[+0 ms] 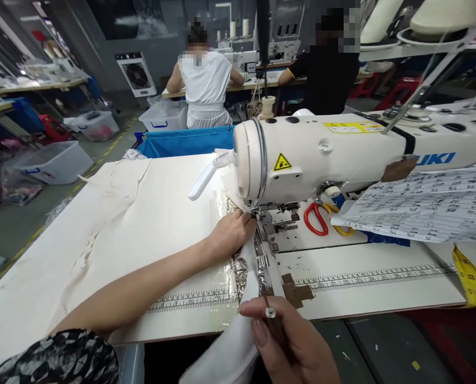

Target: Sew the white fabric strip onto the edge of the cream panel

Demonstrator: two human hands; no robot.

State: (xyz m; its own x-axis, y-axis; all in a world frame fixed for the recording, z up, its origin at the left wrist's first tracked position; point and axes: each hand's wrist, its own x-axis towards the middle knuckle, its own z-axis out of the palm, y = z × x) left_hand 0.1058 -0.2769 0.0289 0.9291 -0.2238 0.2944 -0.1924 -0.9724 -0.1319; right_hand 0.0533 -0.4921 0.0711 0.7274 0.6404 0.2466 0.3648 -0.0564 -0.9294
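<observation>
My left hand (233,232) is closed, fingers bunched on a strip of white fabric (250,269) beside the needle area of a sewing machine (313,154). From there the fabric runs toward me and drops over the table's front edge. My right hand (297,341) is closed around a slim dark tool with a round metal end (270,312); its exact kind is unclear. That hand's thumb and forefinger are up against the white fabric. The needle itself is hidden behind my left fingers. Left of the machine head, a white piece (203,180) sticks out.
Red-handled scissors (316,220) lie under the machine arm. Printed paper (421,205) and a yellow tape measure (469,277) are at the right. Ruler strips mark the white table (142,213). A blue fabric bin (185,141) stands behind it; two people sit beyond.
</observation>
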